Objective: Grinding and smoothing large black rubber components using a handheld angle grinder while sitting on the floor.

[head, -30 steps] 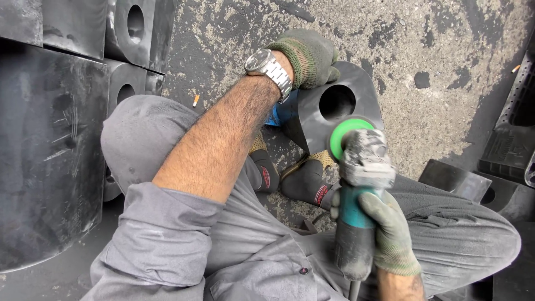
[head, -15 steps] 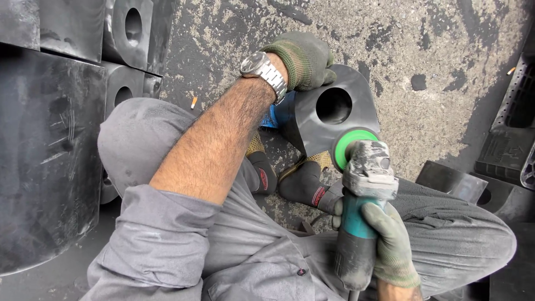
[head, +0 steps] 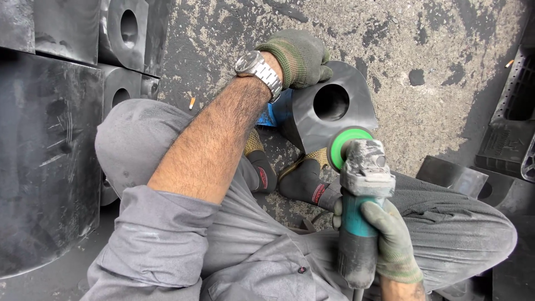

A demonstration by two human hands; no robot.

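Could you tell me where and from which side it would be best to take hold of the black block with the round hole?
Probably the black block by its top far corner, from above: the left hand already rests there, clear of the grinder at its near edge.

Two gloved hands are seen, the left hand [head: 298, 56] and the right hand [head: 393, 239]. One angle grinder [head: 359, 212] with one green disc [head: 337, 146] is counted, and one wristwatch [head: 257, 68]. One holed black block [head: 329, 106] is counted by the disc, two more holed blocks [head: 125, 30] at upper left, and two shoes [head: 304, 178].

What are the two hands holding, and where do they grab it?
The right hand grips the dusty teal angle grinder around its body. The left hand grasps the top edge of the black block with a round hole.
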